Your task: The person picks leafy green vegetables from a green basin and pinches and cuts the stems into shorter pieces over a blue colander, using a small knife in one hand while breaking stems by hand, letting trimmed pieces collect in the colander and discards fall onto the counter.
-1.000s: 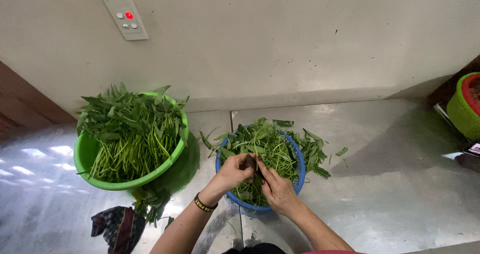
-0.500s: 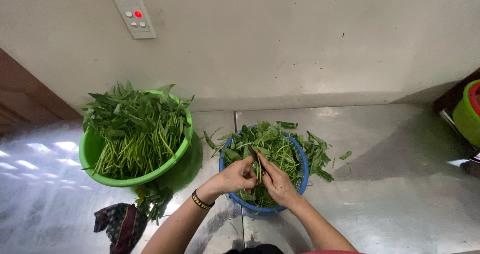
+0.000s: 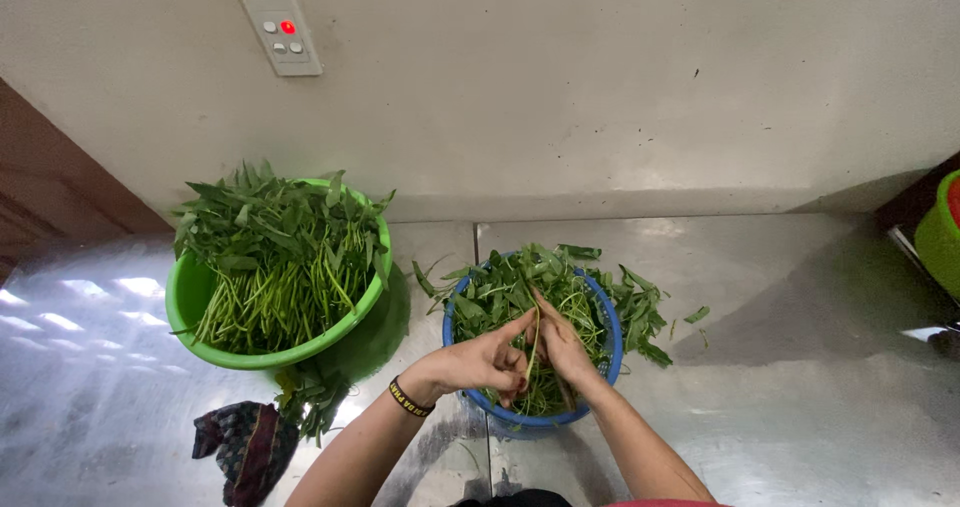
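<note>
We see the left hand and right hand pinching one green stem between them, above the blue basket of leafy greens. Left of it stands a green basin piled with long-stemmed greens; a dark patterned cloth lies on the steel counter.

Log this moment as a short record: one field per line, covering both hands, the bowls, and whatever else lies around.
left hand: over the blue bowl, fingers on a thin green stem
right hand: over the blue bowl, pinching the same stem
blue bowl: holds picked leafy greens, some spilling over its rim
green bowl: left of the blue one, piled with long-stemmed greens
surface: shiny metal floor
cloth: dark patterned, crumpled in front of the green bowl
wall switch: red light on
</note>
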